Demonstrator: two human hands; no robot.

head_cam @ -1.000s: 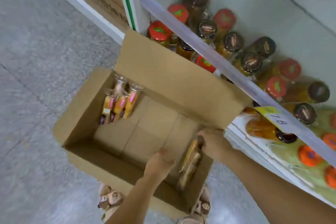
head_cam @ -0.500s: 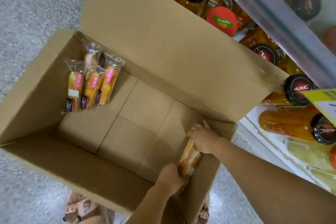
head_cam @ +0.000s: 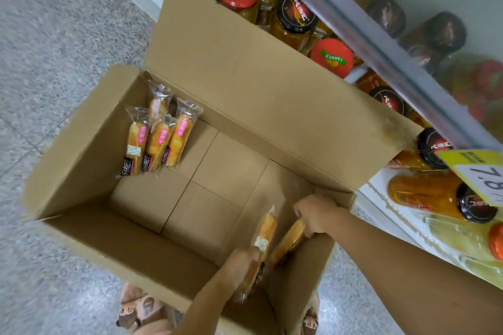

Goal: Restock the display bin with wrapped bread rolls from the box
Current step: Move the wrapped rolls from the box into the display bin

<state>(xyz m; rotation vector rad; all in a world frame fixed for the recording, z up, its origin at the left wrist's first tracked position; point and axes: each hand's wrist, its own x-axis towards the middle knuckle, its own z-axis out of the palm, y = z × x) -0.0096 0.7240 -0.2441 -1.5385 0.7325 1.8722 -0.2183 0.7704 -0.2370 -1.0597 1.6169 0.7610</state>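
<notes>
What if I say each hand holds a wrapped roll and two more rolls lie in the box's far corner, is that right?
No. The head view shows four rolls in the far corner of the box, not two. The left hand holds one wrapped roll, the right hand another roll.

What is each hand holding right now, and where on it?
Left hand grips one wrapped roll around its middle; right hand grips a second wrapped roll by its upper end, both inside the box.
</notes>
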